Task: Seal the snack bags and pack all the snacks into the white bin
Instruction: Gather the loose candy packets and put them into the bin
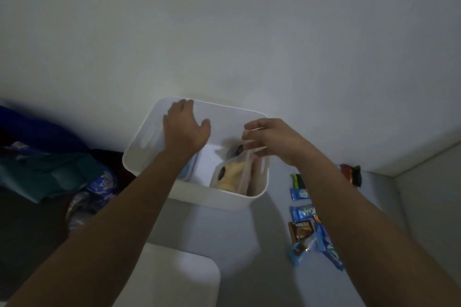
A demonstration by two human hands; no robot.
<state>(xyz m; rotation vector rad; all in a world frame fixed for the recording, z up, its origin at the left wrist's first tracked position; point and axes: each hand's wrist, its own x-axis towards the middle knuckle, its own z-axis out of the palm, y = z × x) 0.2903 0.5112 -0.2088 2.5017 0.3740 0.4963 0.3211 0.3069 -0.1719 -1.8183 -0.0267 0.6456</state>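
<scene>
R hand (264, 138) pinches bag (232, 174) in bin (214, 200); wrapper (300, 230) label blurred.

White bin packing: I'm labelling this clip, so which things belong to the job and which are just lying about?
Job:
white bin
clear snack bag, pinched by right hand
left hand
loose wrapped snacks

Lying about:
crumpled clothes
white lid

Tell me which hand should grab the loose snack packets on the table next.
Right, probably. The snack packets lie beside the right forearm, right of the white bin. The right hand pinches the clear bag and must release first. The left hand rests on the bin's far-left rim.
</scene>
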